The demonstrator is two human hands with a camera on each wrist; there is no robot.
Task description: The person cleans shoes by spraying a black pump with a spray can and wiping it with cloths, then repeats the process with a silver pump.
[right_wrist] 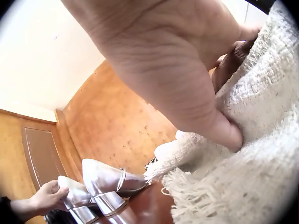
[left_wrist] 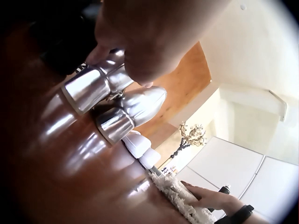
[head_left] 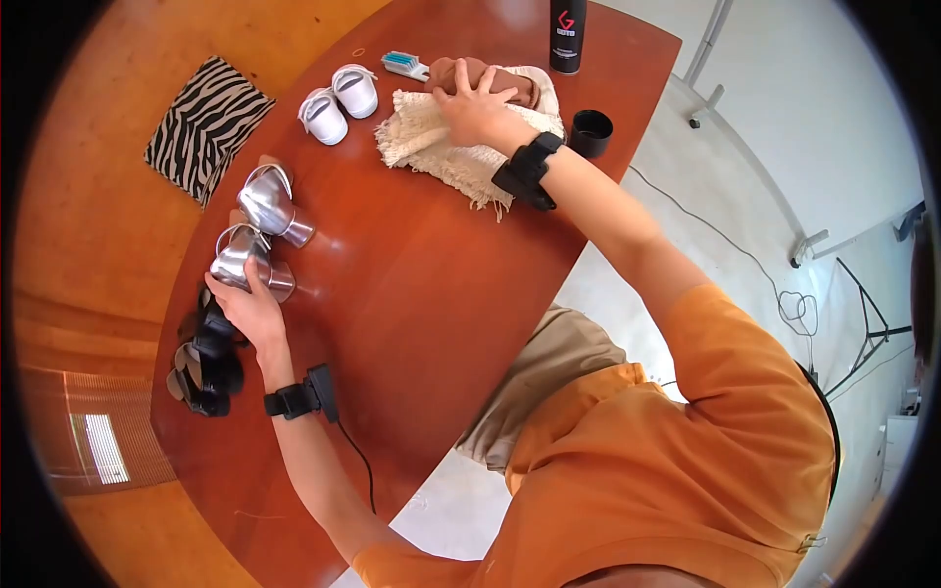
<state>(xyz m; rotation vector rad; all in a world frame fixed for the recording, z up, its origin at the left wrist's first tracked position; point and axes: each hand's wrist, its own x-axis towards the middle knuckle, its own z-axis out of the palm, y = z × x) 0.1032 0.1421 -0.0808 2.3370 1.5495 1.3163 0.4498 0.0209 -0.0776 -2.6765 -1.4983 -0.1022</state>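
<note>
Two silver high-heeled shoes stand side by side near the table's curved edge. My left hand [head_left: 253, 312] grips the nearer silver shoe [head_left: 240, 257], thumb along its top and fingers round the far side. Beside it is the other silver shoe [head_left: 267, 201], with a thin strap. Across the table my right hand [head_left: 482, 116] rests on a bundle, fingers spread over a brown cloth [head_left: 446, 73]. Its thumb presses into a cream woven cloth [right_wrist: 261, 116] with a fringed edge. The cream cloth lies partly under the brown one.
Black heeled shoes [head_left: 208, 377] stand left of the silver pair, white shoes [head_left: 355, 91] to its right. Behind the cloths lies a brush [head_left: 404, 66] with blue bristles. A black spray can [head_left: 568, 37] and a black cup [head_left: 590, 132] stand at the right. A zebra-striped mat [head_left: 208, 127] lies beyond the table.
</note>
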